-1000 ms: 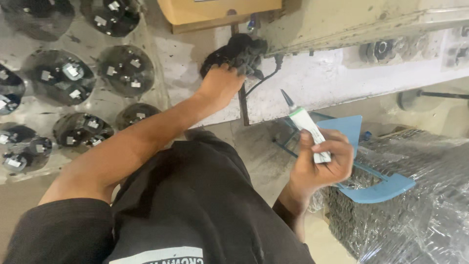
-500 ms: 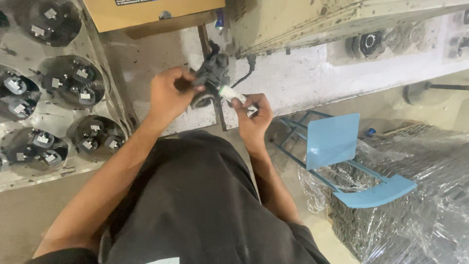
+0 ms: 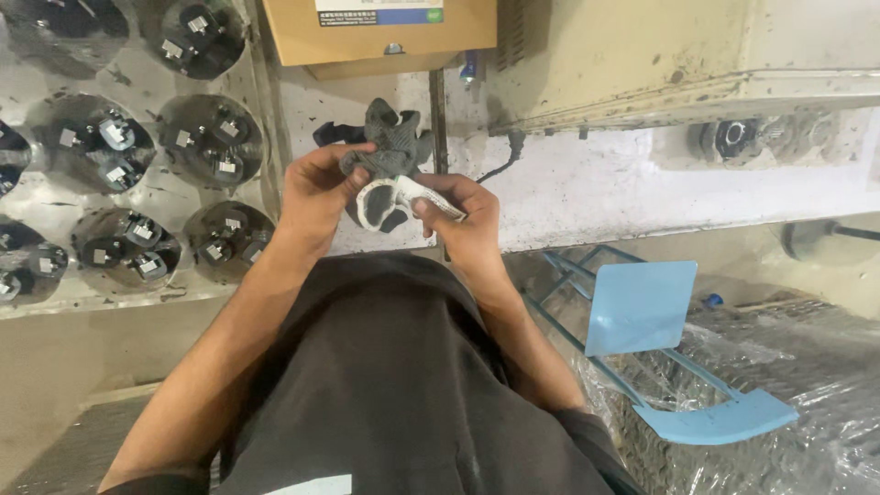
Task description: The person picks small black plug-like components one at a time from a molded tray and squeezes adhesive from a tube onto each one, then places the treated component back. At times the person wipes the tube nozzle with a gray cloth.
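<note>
Both hands: clenched on one grey glove (image 3: 390,160)
Left hand (image 3: 316,188): gripped the glove's body
Right hand (image 3: 463,220): pinched its white cuff (image 3: 380,197)
Glove position: between the hands, above the lap, before a cardboard box (image 3: 380,32)

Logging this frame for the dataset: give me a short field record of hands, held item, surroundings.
view: head camera, looking down over the person's dark shirt
left hand: grip on the dark grey part of a work glove
right hand: pinching the glove's white cuff, with a white tube-like item under the fingers
glove state: held up between both hands, fingers pointing away
left side: clear plastic tray of round black parts
top: cardboard box
right: blue chair beside plastic-wrapped stacks
</note>
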